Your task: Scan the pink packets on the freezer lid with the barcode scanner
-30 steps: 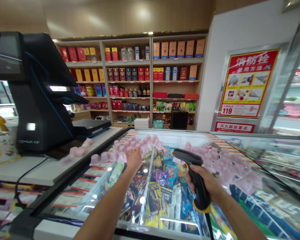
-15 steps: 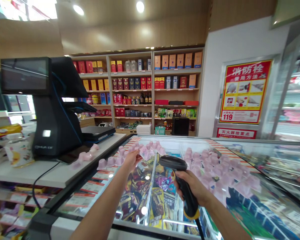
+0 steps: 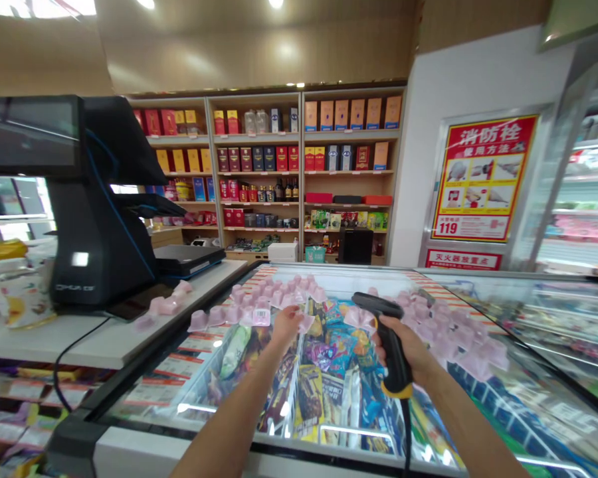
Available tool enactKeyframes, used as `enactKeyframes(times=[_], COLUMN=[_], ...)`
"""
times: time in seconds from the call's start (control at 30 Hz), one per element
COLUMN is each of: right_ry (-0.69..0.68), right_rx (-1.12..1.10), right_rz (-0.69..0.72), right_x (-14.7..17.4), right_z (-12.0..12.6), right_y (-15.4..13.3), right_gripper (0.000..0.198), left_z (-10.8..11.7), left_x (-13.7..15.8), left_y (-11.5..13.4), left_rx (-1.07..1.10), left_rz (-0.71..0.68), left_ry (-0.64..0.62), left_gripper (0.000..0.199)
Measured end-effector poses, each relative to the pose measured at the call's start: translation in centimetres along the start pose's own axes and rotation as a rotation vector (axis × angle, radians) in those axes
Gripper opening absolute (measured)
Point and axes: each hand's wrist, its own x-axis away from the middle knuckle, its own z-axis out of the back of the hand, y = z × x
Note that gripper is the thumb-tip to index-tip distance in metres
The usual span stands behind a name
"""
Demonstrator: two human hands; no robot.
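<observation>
My right hand [image 3: 408,345] is wrapped round the grip of a black and yellow barcode scanner [image 3: 395,358], its head pointing left. With fingers pinched, my left hand [image 3: 285,325] holds a small translucent pink cup [image 3: 306,323] over the freezer. Left of that hand lie several similar pink cups [image 3: 232,312] on the glass, one bearing a barcode label [image 3: 262,317]. More pink cups [image 3: 446,325] are heaped beyond and right of the scanner. Another pink cup [image 3: 359,317] sits between the held cup and the scanner.
Packaged ice creams [image 3: 311,392] fill the glass-topped chest freezer [image 3: 179,451] under my hands. At left, a black cash register [image 3: 97,219] stands on a white counter [image 3: 94,342] with a few pink cups. The scanner's cable [image 3: 407,431] hangs down. Stocked shelves [image 3: 252,136] line the back wall.
My left hand has moved right from the left-hand cups, bringing a pink cup nearer the scanner. My right hand has shifted the scanner slightly right. The view has turned a little.
</observation>
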Motion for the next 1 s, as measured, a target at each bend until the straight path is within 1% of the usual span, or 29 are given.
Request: enactKeyframes(times=[0.13, 0.27, 0.33, 0.37, 0.4, 0.47, 0.5, 0.57, 0.63, 0.7, 0.73, 0.83, 0.97, 1.0], right_ry=[0.064, 0.109, 0.130, 0.135, 0.136, 0.129, 0.125, 0.112, 0.097, 0.076, 0.061, 0.008, -0.083, -0.102], right_rx=[-0.022, -0.042, -0.041, -0.038, -0.034, -0.032, -0.030, -0.026, -0.024, -0.026, -0.028, -0.005, 0.078, 0.100], right_rz=[0.003, -0.012, -0.019, -0.022, -0.024, -0.030, -0.033, -0.038, -0.048, -0.071, -0.087, -0.126, -0.139, -0.139], right_x=[-0.4, -0.7, -0.7, -0.7, -0.7, -0.7, -0.6, -0.5, -0.4, -0.3, -0.3, -0.2, 0.3, 0.4], right_z=[2.1, 3.2, 3.3, 3.3, 3.3, 3.2, 3.1, 2.8, 2.3, 1.6, 1.1, -0.5, -3.0, -3.6], right_y=[-0.5, -0.4, -0.4, -0.4, -0.4, -0.3, -0.3, -0.1, 0.1, 0.4, 0.5, 1.2, 2.5, 2.8], right_gripper=[0.018, 0.019, 0.019, 0.019, 0.019, 0.019, 0.019, 0.019, 0.018, 0.017, 0.016, 0.017, 0.020, 0.020], left_z=[-3.7, -7.3, -8.3, -8.4, -8.1, -6.3, -4.8, -1.3, 2.3, 5.0, 5.8, 6.9, 6.9, 6.9], left_x=[0.8, 2.2, 2.7, 2.8, 2.7, 2.2, 1.8, 0.8, 0.1, -0.2, -0.2, 0.1, 0.4, 0.4], left_y=[-0.7, -0.6, -0.4, -0.4, -0.2, 0.1, 0.4, 0.7, 0.8, 0.4, 0.1, -0.8, -1.1, -1.0], left_rx=[-0.230, -0.395, -0.463, -0.496, -0.528, -0.596, -0.633, -0.713, -0.795, -0.867, -0.895, -0.941, -0.917, -0.902], left_rz=[-0.138, -0.262, -0.309, -0.328, -0.345, -0.368, -0.375, -0.367, -0.323, -0.272, -0.253, -0.236, -0.204, -0.190], left_ry=[-0.038, -0.079, -0.103, -0.112, -0.114, -0.073, -0.026, 0.116, 0.238, 0.300, 0.314, 0.325, 0.296, 0.286], left_gripper=[0.020, 0.033, 0.036, 0.038, 0.040, 0.044, 0.043, 0.039, 0.036, 0.031, 0.030, 0.028, 0.017, 0.017])
